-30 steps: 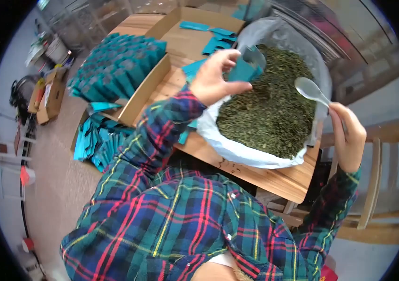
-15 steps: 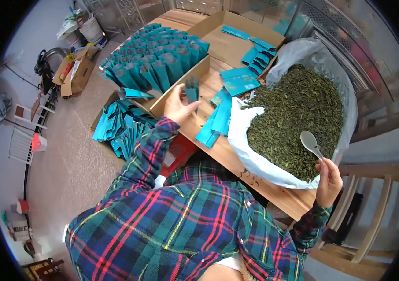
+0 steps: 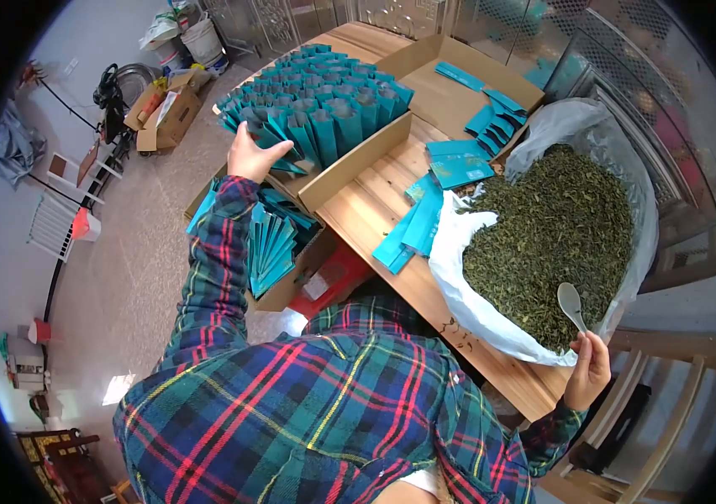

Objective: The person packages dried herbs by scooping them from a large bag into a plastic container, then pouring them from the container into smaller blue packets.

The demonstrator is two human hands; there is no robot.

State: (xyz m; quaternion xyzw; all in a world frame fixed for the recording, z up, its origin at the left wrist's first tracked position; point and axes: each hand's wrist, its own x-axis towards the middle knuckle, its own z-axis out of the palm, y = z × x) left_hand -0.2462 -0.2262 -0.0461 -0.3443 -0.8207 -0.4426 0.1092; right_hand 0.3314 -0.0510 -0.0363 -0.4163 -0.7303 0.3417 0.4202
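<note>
My left hand is at the near-left corner of a cardboard box packed with upright, open-topped teal pouches. Its thumb and fingers curve around one teal pouch at the edge of the rows; the fingers partly cover it. In my right hand is the handle of a pale spoon, pinched between thumb and fingers. The spoon's bowl is over dried green tea leaves, heaped in a large white plastic bag on the wooden table.
Flat teal pouches lie on the wooden table between the box and the leaves. More lie in a shallow cardboard tray behind. Below the table's left side, another box holds folded pouches. A wooden chair frame stands at right.
My left hand has moved left with a pouch, from over the table to the corner of the packed box. My right hand still holds the spoon over the leaves. The view has shifted slightly.
</note>
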